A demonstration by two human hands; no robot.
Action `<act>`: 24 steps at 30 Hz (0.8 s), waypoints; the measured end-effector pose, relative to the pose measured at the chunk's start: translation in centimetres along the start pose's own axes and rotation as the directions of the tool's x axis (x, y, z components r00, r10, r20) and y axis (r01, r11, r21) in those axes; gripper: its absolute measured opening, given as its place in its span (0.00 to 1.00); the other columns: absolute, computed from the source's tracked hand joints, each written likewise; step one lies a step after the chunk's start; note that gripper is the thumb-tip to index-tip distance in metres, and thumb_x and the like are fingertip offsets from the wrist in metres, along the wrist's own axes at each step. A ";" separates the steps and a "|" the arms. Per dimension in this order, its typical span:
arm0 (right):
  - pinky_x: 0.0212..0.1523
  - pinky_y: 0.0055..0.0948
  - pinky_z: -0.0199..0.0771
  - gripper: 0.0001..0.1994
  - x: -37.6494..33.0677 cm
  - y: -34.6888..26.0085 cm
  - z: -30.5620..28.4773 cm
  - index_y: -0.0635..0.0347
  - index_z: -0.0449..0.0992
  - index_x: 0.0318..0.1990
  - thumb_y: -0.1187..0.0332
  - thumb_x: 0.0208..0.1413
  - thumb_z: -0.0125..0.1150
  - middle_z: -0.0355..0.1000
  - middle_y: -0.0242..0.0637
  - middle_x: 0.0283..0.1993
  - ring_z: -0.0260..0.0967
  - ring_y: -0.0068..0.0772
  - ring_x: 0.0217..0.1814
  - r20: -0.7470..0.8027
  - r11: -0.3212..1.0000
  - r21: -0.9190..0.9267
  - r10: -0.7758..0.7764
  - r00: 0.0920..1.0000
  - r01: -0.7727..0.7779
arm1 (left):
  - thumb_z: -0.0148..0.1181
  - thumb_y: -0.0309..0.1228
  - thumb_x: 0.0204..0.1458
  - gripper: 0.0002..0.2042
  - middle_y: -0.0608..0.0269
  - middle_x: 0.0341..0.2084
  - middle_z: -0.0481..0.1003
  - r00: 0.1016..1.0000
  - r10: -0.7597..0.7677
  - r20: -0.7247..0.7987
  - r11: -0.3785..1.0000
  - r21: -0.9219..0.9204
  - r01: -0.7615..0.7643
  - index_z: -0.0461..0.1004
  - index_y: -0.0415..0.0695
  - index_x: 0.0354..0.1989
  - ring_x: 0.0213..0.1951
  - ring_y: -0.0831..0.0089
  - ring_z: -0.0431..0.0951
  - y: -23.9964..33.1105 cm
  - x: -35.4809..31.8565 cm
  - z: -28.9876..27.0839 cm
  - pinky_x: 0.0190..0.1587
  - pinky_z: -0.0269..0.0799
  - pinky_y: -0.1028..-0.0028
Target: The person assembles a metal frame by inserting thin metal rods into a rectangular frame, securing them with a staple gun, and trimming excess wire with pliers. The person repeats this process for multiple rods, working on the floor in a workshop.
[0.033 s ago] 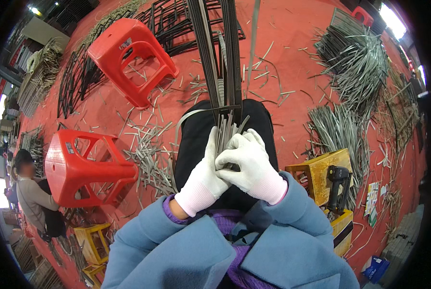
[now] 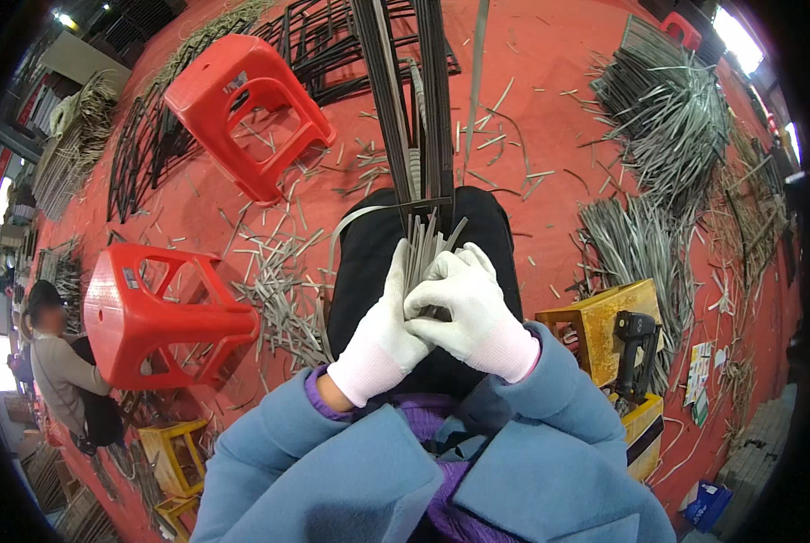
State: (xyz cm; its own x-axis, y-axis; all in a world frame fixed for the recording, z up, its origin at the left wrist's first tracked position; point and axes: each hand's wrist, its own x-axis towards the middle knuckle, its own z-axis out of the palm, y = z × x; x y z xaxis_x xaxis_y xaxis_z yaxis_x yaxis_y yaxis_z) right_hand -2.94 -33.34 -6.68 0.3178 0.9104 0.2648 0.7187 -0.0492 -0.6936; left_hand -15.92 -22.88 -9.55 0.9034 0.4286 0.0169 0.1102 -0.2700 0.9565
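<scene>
A sheaf of thin flat grey strips (image 2: 423, 249) stands out in front of my gloved hands, over my lap. My left hand (image 2: 382, 339) is closed round its left side, the index finger stretched along the strips. From the right, my right hand (image 2: 473, 312) pinches at the near part of the sheaf; its curled fingers hide the strip ends there. Just beyond, a long dark slatted piece (image 2: 438, 118) runs away from me, crossed by a thin dark bar. Black cloth (image 2: 360, 271) covers my lap beneath it all.
Two red plastic stools (image 2: 174, 312) lie tipped at the left. Cut strip scraps (image 2: 283, 290) litter the red floor. At my right, a yellow wooden stool (image 2: 613, 317) has a black nail gun (image 2: 638, 348) beside it. Strip heaps (image 2: 672, 118) lie far right. A person (image 2: 66, 371) works far left.
</scene>
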 end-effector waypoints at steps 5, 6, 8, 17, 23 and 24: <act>0.58 0.37 0.67 0.09 1.1 1.9 -2.9 0.61 0.79 0.42 0.69 0.56 0.64 0.75 0.42 0.48 0.73 0.42 0.51 -0.410 0.985 0.169 0.089 0.908 -0.020 | 0.59 0.29 0.60 0.19 0.66 0.39 0.78 0.940 -0.252 0.230 0.916 -0.256 0.308 0.68 0.37 0.59 0.33 0.82 0.74 2.5 0.0 -2.2 0.37 0.72 0.79; 0.62 0.37 0.65 0.12 1.1 2.0 -3.0 0.64 0.76 0.50 0.70 0.60 0.60 0.74 0.45 0.53 0.71 0.42 0.57 -0.507 0.965 0.262 0.148 0.849 -0.012 | 0.59 0.31 0.61 0.16 0.67 0.35 0.77 0.902 -0.337 0.271 0.877 -0.258 0.405 0.70 0.38 0.54 0.28 0.83 0.71 3.0 0.1 -2.7 0.32 0.68 0.80; 0.71 0.38 0.55 0.22 1.0 2.2 -2.8 0.69 0.65 0.64 0.63 0.69 0.46 0.64 0.50 0.66 0.61 0.43 0.70 -0.470 0.932 0.356 0.122 0.874 0.061 | 0.57 0.34 0.62 0.13 0.69 0.30 0.76 0.870 -0.381 0.312 0.833 -0.293 0.470 0.71 0.39 0.49 0.24 0.85 0.67 3.7 0.4 -3.4 0.27 0.64 0.81; 0.32 0.16 0.67 0.23 -0.2 1.4 -1.3 0.65 0.76 0.48 0.52 0.73 0.43 0.74 0.30 0.34 0.66 0.15 0.29 -0.208 0.643 0.733 0.522 0.827 -0.221 | 0.57 0.34 0.62 0.11 0.68 0.27 0.75 0.882 -0.457 0.118 0.787 -0.408 0.463 0.74 0.39 0.44 0.23 0.83 0.68 4.4 0.7 -4.0 0.28 0.65 0.80; 0.37 0.20 0.69 0.15 0.3 0.0 1.0 0.65 0.76 0.49 0.77 0.54 0.68 0.73 0.33 0.40 0.67 0.18 0.37 -0.255 0.669 0.712 0.527 0.810 -0.211 | 0.60 0.34 0.61 0.12 0.70 0.28 0.76 0.895 -0.421 0.147 0.819 -0.361 0.445 0.74 0.40 0.48 0.23 0.86 0.65 4.4 0.7 -3.4 0.26 0.61 0.82; 0.40 0.24 0.70 0.17 0.2 0.0 1.1 0.63 0.77 0.48 0.78 0.50 0.70 0.72 0.35 0.42 0.69 0.23 0.40 -0.445 0.878 0.465 0.343 0.828 -0.114 | 0.60 0.33 0.61 0.12 0.70 0.28 0.76 0.899 -0.420 0.127 0.828 -0.352 0.437 0.74 0.40 0.47 0.23 0.87 0.65 4.5 0.7 -3.4 0.26 0.61 0.82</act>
State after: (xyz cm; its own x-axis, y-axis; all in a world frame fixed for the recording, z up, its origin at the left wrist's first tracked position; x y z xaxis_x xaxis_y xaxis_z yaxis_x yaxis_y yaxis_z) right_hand -3.57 -32.73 -7.38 0.7843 0.5539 0.2795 0.3074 0.0443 -0.9505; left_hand -16.16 -20.82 -4.28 0.8181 0.3889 -0.4236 0.3397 0.2675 0.9017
